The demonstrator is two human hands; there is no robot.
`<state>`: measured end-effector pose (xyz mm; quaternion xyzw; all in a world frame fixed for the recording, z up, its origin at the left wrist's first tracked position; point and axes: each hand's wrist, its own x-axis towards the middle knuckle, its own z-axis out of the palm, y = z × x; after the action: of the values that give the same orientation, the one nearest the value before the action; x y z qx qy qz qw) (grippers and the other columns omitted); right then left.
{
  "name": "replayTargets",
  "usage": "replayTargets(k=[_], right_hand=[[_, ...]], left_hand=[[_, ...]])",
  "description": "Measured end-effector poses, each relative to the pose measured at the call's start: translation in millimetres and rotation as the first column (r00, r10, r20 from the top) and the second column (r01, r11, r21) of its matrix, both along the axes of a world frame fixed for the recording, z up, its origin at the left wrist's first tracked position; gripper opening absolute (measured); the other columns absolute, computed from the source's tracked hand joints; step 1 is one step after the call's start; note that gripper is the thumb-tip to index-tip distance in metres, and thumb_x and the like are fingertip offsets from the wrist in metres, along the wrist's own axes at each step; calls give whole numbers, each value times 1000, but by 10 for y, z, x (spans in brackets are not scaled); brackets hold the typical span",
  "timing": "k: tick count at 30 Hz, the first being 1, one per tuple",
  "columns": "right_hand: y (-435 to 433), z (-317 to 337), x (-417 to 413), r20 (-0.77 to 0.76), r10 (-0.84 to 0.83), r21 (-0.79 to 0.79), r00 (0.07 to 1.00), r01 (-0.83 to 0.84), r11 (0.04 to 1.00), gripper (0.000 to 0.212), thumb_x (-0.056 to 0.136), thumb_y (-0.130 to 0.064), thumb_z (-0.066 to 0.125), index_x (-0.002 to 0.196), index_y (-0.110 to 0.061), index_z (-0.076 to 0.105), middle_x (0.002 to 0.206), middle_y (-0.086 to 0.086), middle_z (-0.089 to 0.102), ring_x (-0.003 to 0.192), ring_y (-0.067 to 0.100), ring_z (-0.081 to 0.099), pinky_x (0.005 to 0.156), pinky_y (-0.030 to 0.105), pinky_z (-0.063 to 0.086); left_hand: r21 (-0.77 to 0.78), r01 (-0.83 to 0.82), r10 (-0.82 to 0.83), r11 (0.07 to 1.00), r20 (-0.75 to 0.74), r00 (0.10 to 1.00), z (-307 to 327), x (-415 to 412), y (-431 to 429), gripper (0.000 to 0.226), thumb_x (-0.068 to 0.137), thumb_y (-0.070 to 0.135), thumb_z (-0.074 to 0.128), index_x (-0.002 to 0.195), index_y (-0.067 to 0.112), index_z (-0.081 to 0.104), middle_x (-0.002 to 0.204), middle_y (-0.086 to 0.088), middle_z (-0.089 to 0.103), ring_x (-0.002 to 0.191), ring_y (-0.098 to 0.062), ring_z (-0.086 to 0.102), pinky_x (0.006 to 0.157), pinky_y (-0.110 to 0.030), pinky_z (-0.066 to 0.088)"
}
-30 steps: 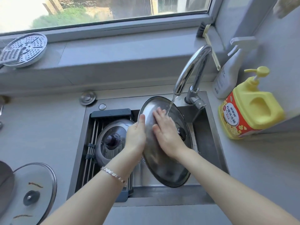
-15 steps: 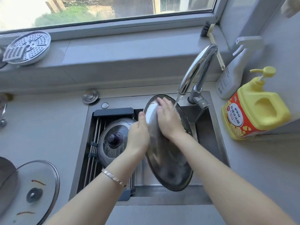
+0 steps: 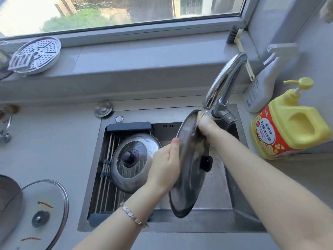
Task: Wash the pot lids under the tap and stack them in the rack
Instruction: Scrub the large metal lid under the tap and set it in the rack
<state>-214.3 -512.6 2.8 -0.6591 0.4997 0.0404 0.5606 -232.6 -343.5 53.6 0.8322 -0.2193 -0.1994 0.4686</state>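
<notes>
Over the sink (image 3: pixel 240 204), the left grip (image 3: pixel 164 167) is clamped on the steel lid (image 3: pixel 190 179) at its rim, standing it on edge so tap (image 3: pixel 225 80) water sheets off. Can't tell if the right grip (image 3: pixel 205 127) up top is curled. A second lid (image 3: pixel 134 175) is in the rack (image 3: pixel 128 126).

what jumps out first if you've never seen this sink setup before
A big steel lid stands on edge over the sink, with the left hand gripping its rim and the right hand at its top, right under the running tap. Next comes the bright yellow soap bottle on the counter at right, then a second steel lid lying on the rack in the sink's left part.
</notes>
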Motion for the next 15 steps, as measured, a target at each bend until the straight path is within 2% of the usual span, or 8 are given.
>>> replayTargets(k=[1,3,5,8,10,11,13,15], right_hand=[[-70,3,-25,31,-110,134,993,105,985,40,99,-31,28,106,-5,59,113,16,60,107,29,54,97,34,40],[-97,36,-80,22,-286,220,958,274,936,39,98,-34,28,91,-9,57,94,9,60,91,24,55,89,29,40],[-43,-2,-22,5,-284,90,959,283,955,48,94,-37,26,113,-3,55,117,15,57,108,29,52,100,33,37],[313,87,48,75,9,-291,997,13,957,45,98,-24,27,132,5,38,138,22,39,129,33,35,108,37,26],[447,104,62,120,138,-370,983,-85,925,44,98,-20,28,136,2,32,144,18,32,134,29,27,110,34,18],[425,83,80,113,152,-387,982,-97,917,44,97,-21,29,134,2,35,143,19,32,135,29,27,110,34,18],[232,-4,114,19,64,-302,998,-56,952,45,95,-25,28,127,3,44,138,23,39,131,35,33,108,36,25],[173,-61,95,21,-78,-325,997,81,942,46,94,-23,28,121,7,51,132,30,44,124,41,40,106,41,31]], left_hand=[[-17,17,-17,1000,28,999,-4,-1,28,50,99,26,33,51,21,21,40,9,28,43,-5,29,46,-20,24],[-46,31,-28,998,53,998,-23,18,65,50,99,24,34,51,21,20,41,9,27,44,-5,28,47,-19,24],[-55,25,-23,998,47,999,-42,40,62,48,99,24,32,53,20,22,48,11,26,45,-6,28,47,-19,24],[-34,-15,16,999,25,1000,-63,66,-8,47,100,23,31,53,19,23,51,8,28,46,-6,30,48,-19,26],[-45,-55,55,997,13,998,-78,83,-24,48,100,22,31,53,19,23,50,8,28,45,-6,30,47,-19,26],[-52,-64,65,997,10,998,-83,95,-8,48,100,23,31,53,18,24,50,8,29,45,-7,29,47,-20,26],[-50,-39,40,998,20,999,-109,101,46,49,100,29,30,54,14,30,52,4,33,49,-8,28,52,-27,28],[-48,-20,20,999,13,1000,-128,90,77,48,100,30,30,56,13,33,55,1,35,53,-10,29,56,-31,29]])
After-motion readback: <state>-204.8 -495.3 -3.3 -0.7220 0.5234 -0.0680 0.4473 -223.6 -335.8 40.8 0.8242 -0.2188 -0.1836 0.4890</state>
